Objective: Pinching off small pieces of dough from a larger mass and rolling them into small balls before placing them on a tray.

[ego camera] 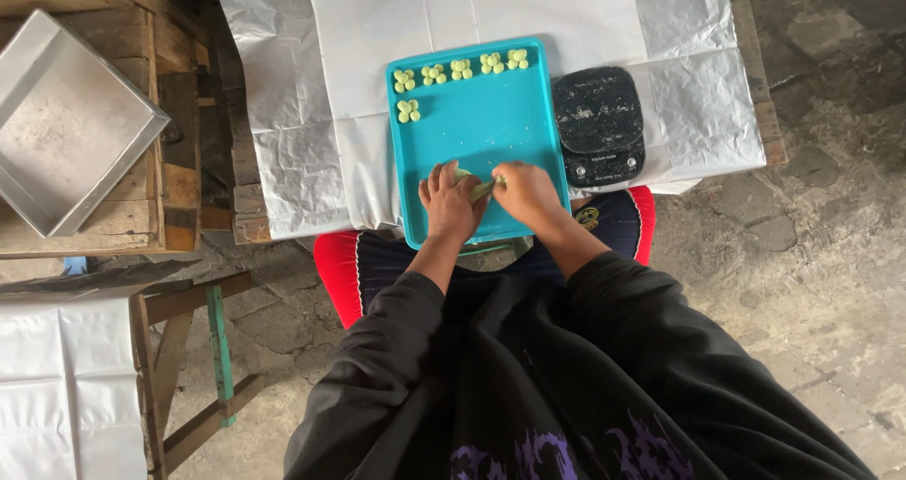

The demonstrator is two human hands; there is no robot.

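Most of the teal tray (pixel 477 121) lies bare — a wide open middle between the dough pieces (pixel 461 69) lined along its far edge, one more at its left (pixel 408 111), and the two hands (pixel 451 204) (pixel 528 195) crowding its near edge. On the right the black scale (pixel 598 124) sits just beside the tray rim, closing that side. The left of the bench (pixel 283 112) — white sheet only — is open. A metal pan (pixel 66 121) stands well apart on the wooden crate (pixel 175 140).

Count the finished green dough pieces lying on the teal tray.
6. Five small green flower-shaped dough pieces line the far edge of the teal plastic tray; one sits below the row's left end. Both hands hold more green dough, partly hidden.
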